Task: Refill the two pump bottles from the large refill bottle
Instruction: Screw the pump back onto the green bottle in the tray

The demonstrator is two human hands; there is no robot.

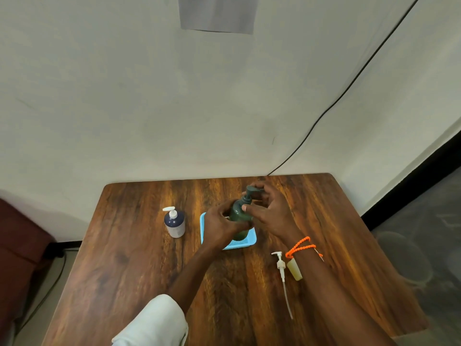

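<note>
Pale plaster walls with a black cable [354,78] enclose a dark wood-grain surface [139,265] where a green pump bottle [240,216] stands in a blue tray [239,243], near a white-pump bottle [174,222] to its left. The left hand [220,224] grips the green body, and the right hand [270,213] curls half-closed at its pump head [252,189]. Judging by this, the pump is being twisted: best to hold the body firmly and keep it upright; a loose pump [283,275] lies nearer.

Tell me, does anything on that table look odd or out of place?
Yes. A white pump head with its long dip tube lies loose on the wooden table, near the right forearm, removed from its bottle. Beside it, a small cream bottle lies partly hidden by the wrist. I see no spills.
</note>
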